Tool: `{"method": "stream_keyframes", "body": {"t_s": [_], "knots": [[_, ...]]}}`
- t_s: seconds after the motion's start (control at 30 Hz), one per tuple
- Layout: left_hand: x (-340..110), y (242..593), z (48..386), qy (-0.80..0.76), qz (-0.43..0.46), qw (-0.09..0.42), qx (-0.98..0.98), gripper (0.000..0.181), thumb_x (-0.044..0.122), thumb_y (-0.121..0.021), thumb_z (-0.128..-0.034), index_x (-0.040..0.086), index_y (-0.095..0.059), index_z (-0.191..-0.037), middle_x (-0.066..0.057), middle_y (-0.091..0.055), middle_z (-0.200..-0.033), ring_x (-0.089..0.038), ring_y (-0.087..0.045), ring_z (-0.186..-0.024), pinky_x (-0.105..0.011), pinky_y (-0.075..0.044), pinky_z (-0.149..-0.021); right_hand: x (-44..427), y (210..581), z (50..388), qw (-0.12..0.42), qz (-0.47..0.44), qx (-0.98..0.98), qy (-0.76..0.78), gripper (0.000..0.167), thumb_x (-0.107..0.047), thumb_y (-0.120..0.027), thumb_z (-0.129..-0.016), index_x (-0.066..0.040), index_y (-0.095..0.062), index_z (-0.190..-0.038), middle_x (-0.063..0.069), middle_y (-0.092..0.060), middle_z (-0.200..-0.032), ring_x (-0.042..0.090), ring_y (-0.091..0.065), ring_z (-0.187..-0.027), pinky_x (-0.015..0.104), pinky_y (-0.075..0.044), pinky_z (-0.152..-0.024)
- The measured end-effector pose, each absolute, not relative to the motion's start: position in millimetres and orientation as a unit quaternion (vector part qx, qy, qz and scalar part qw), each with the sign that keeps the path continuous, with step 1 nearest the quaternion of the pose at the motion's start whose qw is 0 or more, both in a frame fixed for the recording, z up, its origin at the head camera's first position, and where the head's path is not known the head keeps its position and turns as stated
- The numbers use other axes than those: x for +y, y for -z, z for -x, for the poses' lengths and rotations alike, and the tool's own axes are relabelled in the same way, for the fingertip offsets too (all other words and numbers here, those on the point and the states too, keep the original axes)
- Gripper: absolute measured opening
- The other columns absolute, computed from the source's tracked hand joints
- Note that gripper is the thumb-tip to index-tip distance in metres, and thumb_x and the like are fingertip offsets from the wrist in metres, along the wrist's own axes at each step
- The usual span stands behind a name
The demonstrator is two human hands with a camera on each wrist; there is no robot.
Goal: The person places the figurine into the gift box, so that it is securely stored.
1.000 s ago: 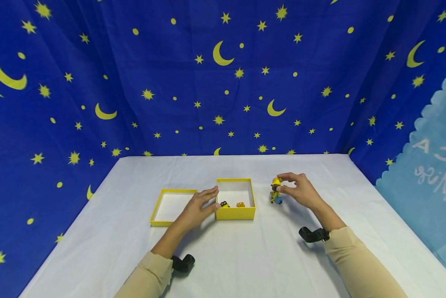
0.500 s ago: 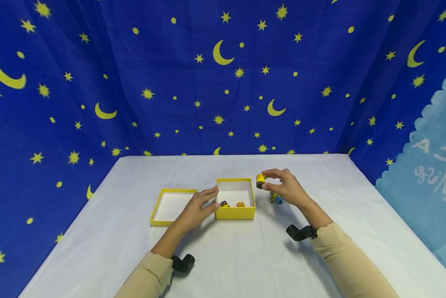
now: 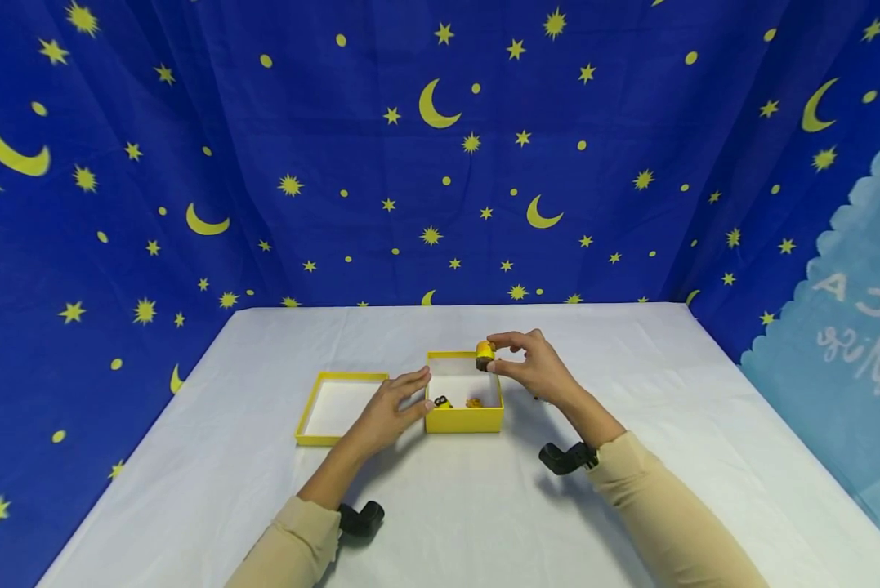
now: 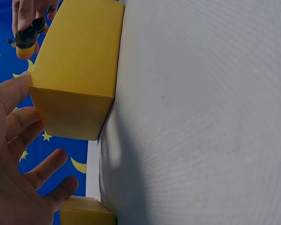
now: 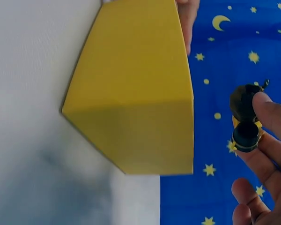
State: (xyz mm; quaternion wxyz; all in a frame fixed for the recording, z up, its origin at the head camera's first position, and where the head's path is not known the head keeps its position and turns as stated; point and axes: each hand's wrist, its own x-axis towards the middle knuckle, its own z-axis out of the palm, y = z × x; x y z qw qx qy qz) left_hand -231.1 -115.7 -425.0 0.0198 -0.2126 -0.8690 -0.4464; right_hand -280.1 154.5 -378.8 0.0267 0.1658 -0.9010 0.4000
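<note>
A yellow open box [image 3: 465, 421] with a white inside stands mid-table, a dark-eyed yellow figure [image 3: 443, 403] and a small orange item [image 3: 474, 403] in it. Over its back right edge, my right hand [image 3: 538, 371] pinches a yellow and dark toy figure [image 3: 485, 355] between thumb and fingers; in the right wrist view the toy [image 5: 245, 105] shows its dark parts. My left hand [image 3: 388, 412] touches the box's left side, fingers extended. The left wrist view shows its thumb and fingertips at the box [image 4: 77, 51].
Left of the box lies a shallow yellow lid [image 3: 322, 441] with its white inside up. Another small toy [image 3: 538, 398] is mostly hidden behind my right hand. A starry blue curtain [image 3: 381, 163] hangs behind the white table [image 3: 484, 523].
My right hand has lifted the yellow figure from beside the other small toy and carried it left to the box. My left hand has stayed at the box's side.
</note>
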Motion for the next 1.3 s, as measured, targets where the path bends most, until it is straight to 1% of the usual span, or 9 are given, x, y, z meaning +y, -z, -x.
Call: {"method": "stream_keyframes", "body": {"t_s": [0.17, 0.27, 0.5, 0.7, 0.83, 0.97, 1.13, 1.23, 1.3], "knots": [[-115.6, 425.0, 231.8, 0.444, 0.211, 0.020, -0.871, 0.051, 0.029, -0.060, -0.0929, 0.008, -0.047, -0.138, 0.000, -0.041, -0.149, -0.034, -0.031, -0.139, -0.059, -0.014, -0.116, 138.1, 379.3, 280.5, 0.028, -0.162, -0.906, -0.391, 0.047, -0.031, -0.074, -0.082, -0.020, -0.062, -0.125, 0.007, -0.061, -0.112, 0.027, -0.050, -0.105, 0.030, -0.039, -0.074], [-115.4, 425.5, 232.7, 0.440, 0.213, 0.024, -0.872, 0.051, 0.029, -0.059, -0.0929, 0.008, -0.048, -0.138, -0.001, -0.041, -0.149, -0.035, -0.032, -0.138, -0.060, -0.014, -0.116, 129.3, 380.8, 281.7, 0.029, -0.168, -0.908, -0.383, 0.047, -0.031, -0.073, -0.082, -0.016, -0.062, -0.126, 0.005, -0.065, -0.111, 0.023, -0.052, -0.101, 0.030, -0.041, -0.074], [-115.6, 425.3, 232.8, 0.438, 0.215, 0.025, -0.872, 0.051, 0.028, -0.060, -0.0924, 0.007, -0.048, -0.137, -0.001, -0.042, -0.149, -0.034, -0.033, -0.138, -0.058, -0.016, -0.116, 113.2, 389.3, 286.6, 0.023, -0.175, -0.909, -0.377, 0.047, -0.027, -0.072, -0.083, -0.012, -0.061, -0.126, 0.005, -0.066, -0.108, 0.021, -0.056, -0.099, 0.035, -0.048, -0.080], [-115.4, 424.5, 233.6, 0.439, 0.208, 0.017, -0.874, 0.051, 0.027, -0.060, -0.0928, 0.008, -0.047, -0.138, 0.000, -0.041, -0.149, -0.033, -0.032, -0.139, -0.057, -0.012, -0.117, 103.0, 393.6, 289.3, 0.011, -0.189, -0.907, -0.377, 0.046, -0.025, -0.071, -0.084, -0.010, -0.061, -0.126, 0.006, -0.067, -0.112, 0.024, -0.059, -0.104, 0.039, -0.051, -0.086], [-115.3, 425.0, 234.3, 0.439, 0.209, 0.019, -0.873, 0.050, 0.026, -0.060, -0.0926, 0.007, -0.047, -0.138, -0.002, -0.042, -0.149, -0.036, -0.031, -0.139, -0.057, -0.010, -0.118, 98.7, 396.7, 291.6, 0.001, -0.181, -0.912, -0.369, 0.046, -0.026, -0.072, -0.084, -0.011, -0.061, -0.125, 0.005, -0.068, -0.111, 0.023, -0.059, -0.103, 0.040, -0.051, -0.087], [-115.8, 425.8, 234.2, 0.439, 0.208, 0.021, -0.874, 0.050, 0.026, -0.061, -0.0920, 0.008, -0.048, -0.137, -0.002, -0.042, -0.149, -0.037, -0.031, -0.139, -0.057, -0.011, -0.117, 95.7, 401.3, 294.0, 0.006, -0.174, -0.921, -0.347, 0.043, -0.029, -0.073, -0.083, -0.017, -0.063, -0.123, 0.002, -0.068, -0.107, 0.019, -0.059, -0.099, 0.038, -0.049, -0.087], [-115.4, 424.9, 233.2, 0.442, 0.203, 0.014, -0.874, 0.050, 0.026, -0.060, -0.0927, 0.011, -0.047, -0.139, 0.000, -0.041, -0.150, -0.033, -0.033, -0.137, -0.057, -0.020, -0.115, 91.3, 406.2, 296.5, 0.012, -0.189, -0.925, -0.329, 0.042, -0.030, -0.072, -0.083, -0.016, -0.065, -0.122, 0.002, -0.071, -0.106, 0.020, -0.062, -0.099, 0.042, -0.047, -0.091], [-115.2, 424.0, 232.6, 0.446, 0.204, 0.009, -0.872, 0.050, 0.025, -0.059, -0.0933, 0.012, -0.045, -0.140, 0.001, -0.040, -0.150, -0.032, -0.033, -0.137, -0.058, -0.022, -0.114, 88.9, 407.3, 296.6, 0.013, -0.194, -0.927, -0.322, 0.042, -0.030, -0.072, -0.083, -0.015, -0.064, -0.122, 0.002, -0.071, -0.107, 0.020, -0.063, -0.098, 0.045, -0.043, -0.096], [-115.2, 423.6, 232.4, 0.448, 0.201, 0.005, -0.871, 0.050, 0.026, -0.059, -0.0937, 0.013, -0.045, -0.140, 0.002, -0.039, -0.150, -0.031, -0.032, -0.138, -0.058, -0.022, -0.114, 87.5, 407.5, 297.2, 0.013, -0.196, -0.929, -0.314, 0.042, -0.031, -0.072, -0.083, -0.015, -0.064, -0.122, 0.002, -0.071, -0.106, 0.019, -0.064, -0.097, 0.047, -0.039, -0.099]]}}
